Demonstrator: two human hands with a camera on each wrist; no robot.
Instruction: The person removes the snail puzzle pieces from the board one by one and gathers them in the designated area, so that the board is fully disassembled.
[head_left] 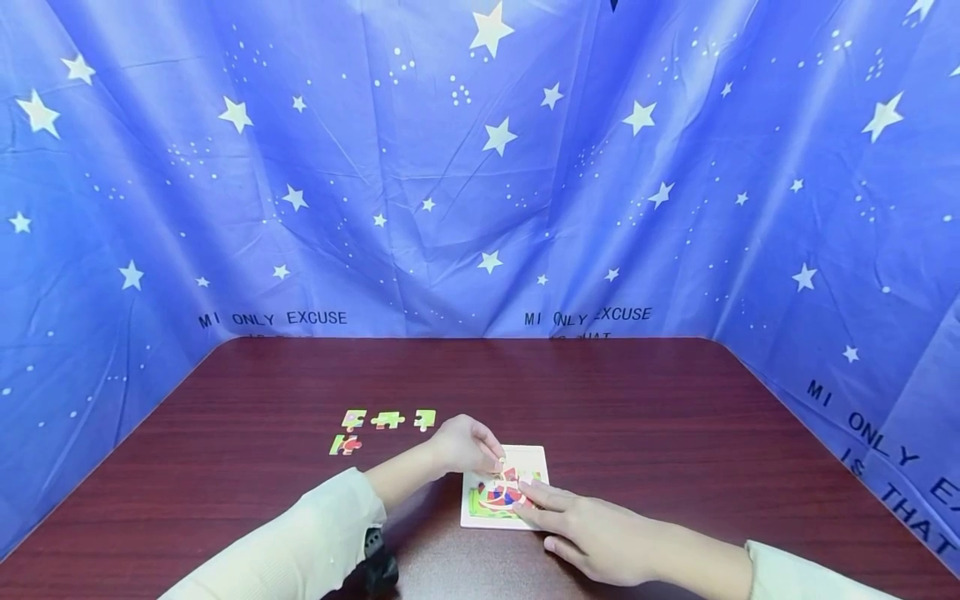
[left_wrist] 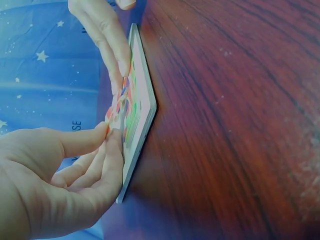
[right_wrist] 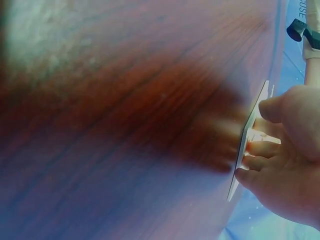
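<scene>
A small jigsaw board (head_left: pixel 525 454) with a pale frame lies on the table, pieces with red, blue and green print in its lower part. My left hand (head_left: pixel 467 446) is over the board's upper left and pinches a puzzle piece (left_wrist: pixel 114 121) between thumb and fingers, close above the picture. Most of that piece is hidden by the fingertips. From the right, my right hand (head_left: pixel 600 533) reaches across with fairly straight fingers, their tips resting on the pieces at the board's right side. In the right wrist view, those fingers (right_wrist: pixel 265 149) lie over the board's edge.
Several loose puzzle pieces lie left of the board: a corner-like green one (head_left: pixel 425 418), a green one (head_left: pixel 387 420), a green and pink one (head_left: pixel 353 419) and a green and red one (head_left: pixel 346 445). Behind the dark red table (head_left: pixel 637 400) hangs a blue star-printed curtain (head_left: pixel 420 167).
</scene>
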